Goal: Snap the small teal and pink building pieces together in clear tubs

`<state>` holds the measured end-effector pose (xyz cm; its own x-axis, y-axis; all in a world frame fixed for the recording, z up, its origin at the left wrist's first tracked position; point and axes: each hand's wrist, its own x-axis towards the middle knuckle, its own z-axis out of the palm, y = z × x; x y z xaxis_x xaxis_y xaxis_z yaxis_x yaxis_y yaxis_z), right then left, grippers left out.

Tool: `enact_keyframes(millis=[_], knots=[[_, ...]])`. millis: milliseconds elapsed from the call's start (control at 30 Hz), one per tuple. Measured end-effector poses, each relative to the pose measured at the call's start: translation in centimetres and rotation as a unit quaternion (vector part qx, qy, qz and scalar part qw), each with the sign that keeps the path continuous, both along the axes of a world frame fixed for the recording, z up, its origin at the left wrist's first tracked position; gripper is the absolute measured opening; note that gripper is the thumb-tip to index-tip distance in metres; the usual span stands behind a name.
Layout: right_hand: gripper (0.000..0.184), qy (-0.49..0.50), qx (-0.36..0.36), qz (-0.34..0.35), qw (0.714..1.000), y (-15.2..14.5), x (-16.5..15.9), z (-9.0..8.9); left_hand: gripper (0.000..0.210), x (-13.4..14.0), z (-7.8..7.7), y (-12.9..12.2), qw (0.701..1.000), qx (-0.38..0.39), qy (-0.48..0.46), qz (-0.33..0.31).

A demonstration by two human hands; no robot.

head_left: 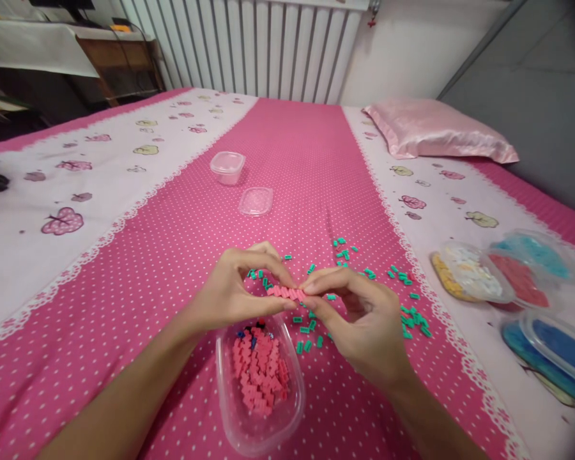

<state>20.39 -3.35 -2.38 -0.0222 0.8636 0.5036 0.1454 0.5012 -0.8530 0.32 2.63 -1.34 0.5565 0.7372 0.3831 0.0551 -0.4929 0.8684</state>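
Note:
Between my two hands is a short zigzag strip of joined pink building blocks (285, 293). My left hand (239, 284) pinches its left end between thumb and fingers. At the other end, my right hand (357, 313) grips it with thumb and forefinger. Just below sits a clear plastic tub (294, 409) holding several similar pink strips (261, 377), with a few dark blue and black pieces at its far end. Loose green blocks (414, 319) lie scattered on the bedspread around and beyond my right hand.
Filled clear tubs of yellow and white (474, 271), red (520, 278) and blue pieces (563, 345) stand at the right. Farther off are a small lidded tub (227, 167) and a loose lid (256, 201). A pink pillow (441, 128) lies at the back right, near a radiator (249, 51).

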Motion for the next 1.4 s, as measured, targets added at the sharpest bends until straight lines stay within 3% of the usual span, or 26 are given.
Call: enact_keyframes(millis=[167,300,467,533,600,700,833,933,1033,1100,1233,1300,1400], knots=[[0.010,-0.011,0.009,0.004,1.000,0.4,0.1,-0.3,0.012,0.1,0.2,0.0,1.000,0.003,0.011,0.008],[0.011,-0.038,-0.002,0.029,0.999,0.8,0.3,-0.8,0.012,-0.7,0.8,0.5,0.993,0.060,0.102,-0.007],[0.012,-0.149,-0.061,0.149,0.976,0.2,-0.2,-0.8,0.012,-2.7,1.4,-1.0,0.971,0.086,0.207,-0.079],[0.009,-0.178,-0.072,0.192,0.962,-0.4,-0.6,-0.4,0.011,-3.5,1.5,-2.5,0.968,0.087,0.227,-0.059],[0.016,-0.185,-0.074,0.190,0.961,-0.7,-0.6,0.2,0.012,-4.0,1.6,-4.2,0.964,0.095,0.248,-0.007],[0.033,-0.160,-0.074,0.102,0.979,-0.5,0.2,1.0,0.019,-4.2,1.9,-6.3,0.954,0.099,0.276,0.067],[0.031,-0.135,-0.070,-0.018,0.988,-0.9,3.5,0.4,0.022,-3.6,2.2,-7.7,0.946,0.059,0.308,0.086],[0.036,-0.107,-0.078,-0.162,0.978,-4.0,7.4,-2.5,0.021,-3.3,2.0,-8.1,0.945,0.044,0.316,0.079],[0.036,-0.094,-0.086,-0.341,0.931,-8.9,11.2,-6.6,0.023,-3.3,1.3,-8.2,0.944,0.043,0.308,0.107],[0.040,-0.100,-0.086,-0.421,0.897,-11.6,12.9,-8.9,0.023,-3.3,0.9,-8.1,0.942,0.047,0.309,0.126],[0.042,-0.164,-0.075,-0.412,0.893,-13.0,13.3,-11.1,0.017,-3.2,0.4,-7.8,0.932,0.065,0.334,0.128],[0.033,-0.213,-0.073,-0.394,0.891,-12.2,12.6,-10.9,0.018,-3.1,0.1,-7.7,0.923,0.078,0.352,0.135],[0.035,-0.280,-0.084,-0.394,0.872,-11.0,11.5,-9.9,0.016,-3.0,-0.4,-7.8,0.908,0.093,0.379,0.153]])
